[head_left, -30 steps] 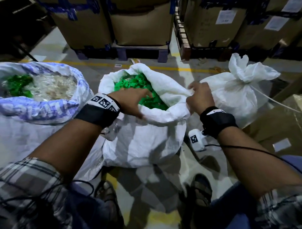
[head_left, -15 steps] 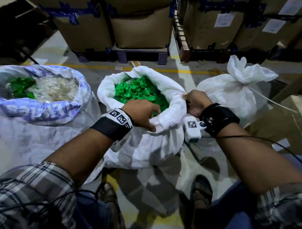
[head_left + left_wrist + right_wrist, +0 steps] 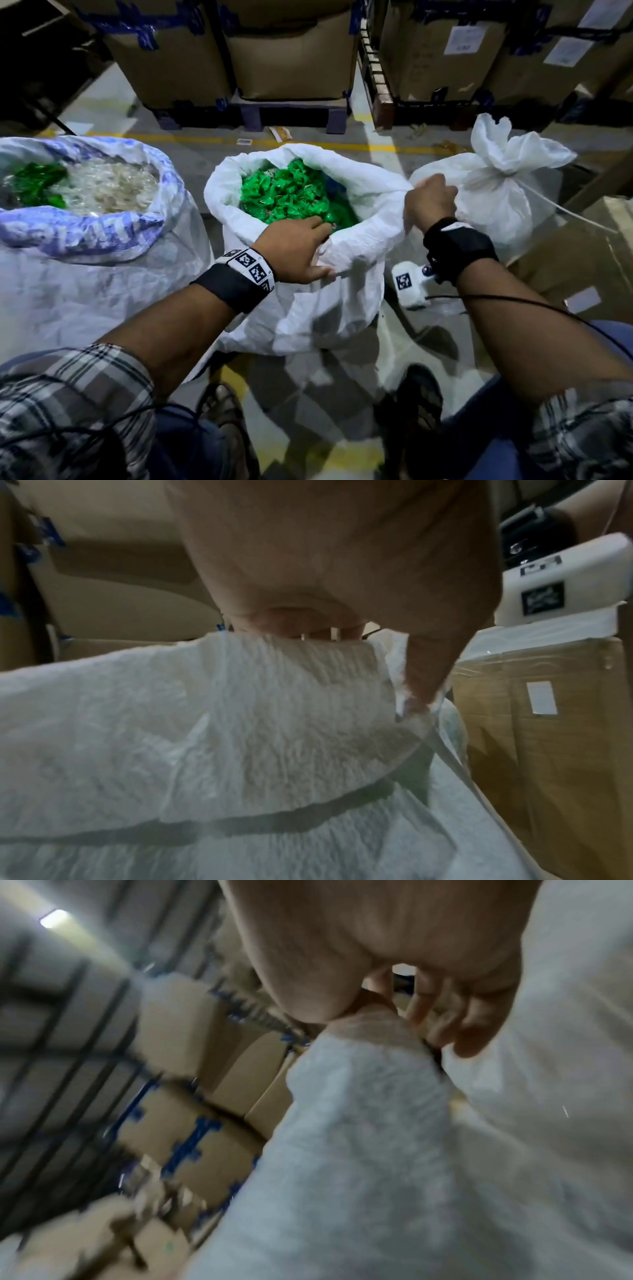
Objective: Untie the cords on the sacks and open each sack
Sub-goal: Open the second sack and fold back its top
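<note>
The middle white sack stands open on the floor with its rim rolled down and green packets showing inside. My left hand grips the near rim, fingers inside and thumb outside. My right hand pinches the sack's right rim and holds it up. To the right a smaller white sack is tied at the neck with a white cord that trails off right. At the left a blue-printed sack stands open with clear and green packets.
Cardboard cartons on pallets line the far side behind a yellow floor line. A brown carton lies at the right beside the tied sack. My sandalled feet stand just below the middle sack.
Both hands have kept working round the middle sack's rim. The right hand has risen and pulled the right rim outward; the left hand has shifted along the near rim.
</note>
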The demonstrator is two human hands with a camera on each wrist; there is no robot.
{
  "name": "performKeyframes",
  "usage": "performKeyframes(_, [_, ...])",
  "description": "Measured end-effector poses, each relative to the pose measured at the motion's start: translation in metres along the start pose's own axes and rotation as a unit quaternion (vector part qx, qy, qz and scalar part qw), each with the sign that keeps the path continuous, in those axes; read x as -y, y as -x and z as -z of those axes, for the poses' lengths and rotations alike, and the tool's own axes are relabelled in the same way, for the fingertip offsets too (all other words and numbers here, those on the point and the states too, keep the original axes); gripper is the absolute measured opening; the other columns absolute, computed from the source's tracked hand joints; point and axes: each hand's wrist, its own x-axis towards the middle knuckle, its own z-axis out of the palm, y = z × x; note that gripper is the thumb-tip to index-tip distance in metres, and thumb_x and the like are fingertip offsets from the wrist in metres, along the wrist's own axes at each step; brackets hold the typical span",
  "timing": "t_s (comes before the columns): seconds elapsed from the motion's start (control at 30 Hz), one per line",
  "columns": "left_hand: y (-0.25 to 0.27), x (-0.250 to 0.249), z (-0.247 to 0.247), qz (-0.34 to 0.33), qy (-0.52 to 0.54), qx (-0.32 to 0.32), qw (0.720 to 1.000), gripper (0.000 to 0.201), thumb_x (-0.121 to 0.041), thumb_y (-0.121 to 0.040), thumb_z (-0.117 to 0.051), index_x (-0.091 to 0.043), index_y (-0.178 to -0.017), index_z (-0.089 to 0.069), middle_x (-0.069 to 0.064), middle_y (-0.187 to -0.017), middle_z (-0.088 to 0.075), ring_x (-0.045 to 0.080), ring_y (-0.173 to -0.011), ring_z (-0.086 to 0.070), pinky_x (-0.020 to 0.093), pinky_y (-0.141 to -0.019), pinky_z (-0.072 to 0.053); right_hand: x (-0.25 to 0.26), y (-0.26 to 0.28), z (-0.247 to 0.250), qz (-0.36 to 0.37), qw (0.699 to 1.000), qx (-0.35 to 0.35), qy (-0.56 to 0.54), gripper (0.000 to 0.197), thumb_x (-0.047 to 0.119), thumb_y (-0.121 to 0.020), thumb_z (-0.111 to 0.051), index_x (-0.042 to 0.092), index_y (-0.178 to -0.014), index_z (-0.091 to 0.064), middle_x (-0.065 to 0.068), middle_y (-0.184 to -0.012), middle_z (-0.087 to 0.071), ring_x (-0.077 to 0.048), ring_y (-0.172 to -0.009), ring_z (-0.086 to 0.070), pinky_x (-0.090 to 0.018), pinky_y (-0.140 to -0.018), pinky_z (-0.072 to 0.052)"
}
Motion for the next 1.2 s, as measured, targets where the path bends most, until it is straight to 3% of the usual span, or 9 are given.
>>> performKeyframes(0.2, [-0.004, -0.011, 0.009, 0.057, -0.034, 0.007, 0.998, 0.057, -0.059, -0.081, -0.062, -0.019, -0.117, -0.044, 0.003, -0.098, -0.067, 0.032, -0.089, -0.067, 0.037, -0.062, -0.048, 0.012, 0.026, -0.007, 0.200, 0.973, -0.098, 0.060, 0.045, 0.024, -0.091, -0.047, 0.005, -0.131, -0.039, -0.026, -0.133, -0.045, -0.051, -0.111, -0.055, -0.049, -0.091, -0.045])
performKeyframes(0.37, [-0.006, -0.025, 0.026, -0.010, -0.065, -0.070, 0.995, 0.034, -0.035, -0.083, -0.060, -0.016, -0.110, -0.054, 0.005, -0.095, -0.064, 0.032, -0.073, -0.066, 0.035, -0.049, -0.040, 0.012, 0.039, -0.020, 0.110, 0.990, 0.062, 0.069, 0.093, 0.059, -0.081, -0.065, 0.002, -0.145, -0.027, -0.026, -0.132, -0.047, -0.043, -0.116, -0.055, -0.054, -0.085, -0.057])
performKeyframes(0.53, [-0.005, -0.032, 0.031, 0.003, -0.113, -0.115, 0.987, 0.030, -0.012, -0.097, -0.034, -0.010, -0.116, -0.057, 0.012, -0.103, -0.063, 0.034, -0.081, -0.059, 0.043, -0.059, -0.049, 0.011, 0.023, -0.021, 0.004, 0.980, 0.183, -0.081, 0.015, 0.020, -0.082, -0.072, 0.017, -0.074, -0.059, -0.009, -0.079, -0.064, -0.027, -0.075, -0.066, -0.033, -0.068, -0.058])
performKeyframes(0.63, [-0.004, -0.015, 0.037, 0.030, -0.070, -0.057, 0.995, 0.038, -0.033, -0.097, -0.037, -0.021, -0.131, -0.051, 0.003, -0.121, -0.062, 0.031, -0.106, -0.056, 0.043, -0.086, -0.044, 0.006, 0.012, -0.019, -0.024, 0.957, 0.239, -0.165, 0.032, 0.030, -0.087, -0.070, 0.022, -0.062, -0.051, -0.002, -0.059, -0.058, -0.024, -0.068, -0.059, -0.028, -0.067, -0.049])
performKeyframes(0.73, [-0.005, 0.016, 0.052, 0.138, 0.054, -0.042, 0.988, 0.065, -0.085, -0.080, -0.039, -0.039, -0.117, -0.065, -0.006, -0.136, -0.054, 0.027, -0.130, -0.041, 0.047, -0.108, -0.026, -0.006, 0.010, -0.022, -0.077, 0.935, 0.240, -0.251, 0.016, 0.005, -0.090, -0.045, 0.015, -0.082, -0.054, -0.010, -0.082, -0.062, -0.028, -0.074, -0.065, -0.046, -0.076, -0.062])
performKeyframes(0.9, [0.012, 0.082, 0.050, 0.458, 0.268, -0.039, 0.847, 0.072, -0.084, -0.076, -0.055, -0.022, -0.112, -0.067, 0.014, -0.126, -0.064, 0.032, -0.124, -0.056, 0.043, -0.106, -0.043, -0.026, 0.023, -0.031, -0.155, 0.902, 0.307, -0.261, 0.010, 0.024, -0.080, -0.058, 0.014, -0.084, -0.058, -0.007, -0.070, -0.047, -0.025, -0.049, -0.056, -0.063, -0.075, -0.057])
performKeyframes(1.03, [0.022, 0.101, 0.035, 0.508, 0.387, -0.062, 0.767, 0.024, -0.023, -0.078, -0.082, -0.012, -0.071, -0.062, 0.018, -0.084, -0.069, 0.033, -0.081, -0.072, 0.045, -0.081, -0.062, -0.051, 0.043, -0.069, -0.168, 0.849, 0.394, -0.310, 0.040, 0.060, -0.089, -0.061, 0.025, -0.107, -0.058, -0.006, -0.121, -0.056, -0.034, -0.084, -0.060, -0.073, -0.087, -0.048])
performKeyframes(1.1, [0.021, 0.107, 0.029, 0.527, 0.402, -0.077, 0.745, 0.017, -0.003, -0.074, -0.077, -0.011, -0.085, -0.066, 0.015, -0.087, -0.069, 0.027, -0.075, -0.068, 0.034, -0.073, -0.062, -0.057, 0.055, -0.092, -0.218, 0.797, 0.420, -0.375, 0.050, 0.067, -0.085, -0.061, 0.029, -0.117, -0.054, 0.006, -0.123, -0.051, -0.045, -0.108, -0.056, -0.075, -0.070, -0.048])
performKeyframes(1.2, [0.017, 0.114, 0.029, 0.528, 0.441, -0.123, 0.716, 0.034, 0.005, -0.075, -0.070, -0.014, -0.102, -0.064, 0.004, -0.072, -0.059, 0.017, -0.056, -0.054, 0.020, -0.045, -0.046, -0.055, 0.062, -0.119, -0.200, 0.786, 0.405, -0.422, 0.042, 0.055, -0.093, -0.055, 0.027, -0.124, -0.064, -0.004, -0.128, -0.061, -0.042, -0.110, -0.059, -0.073, -0.079, -0.049])
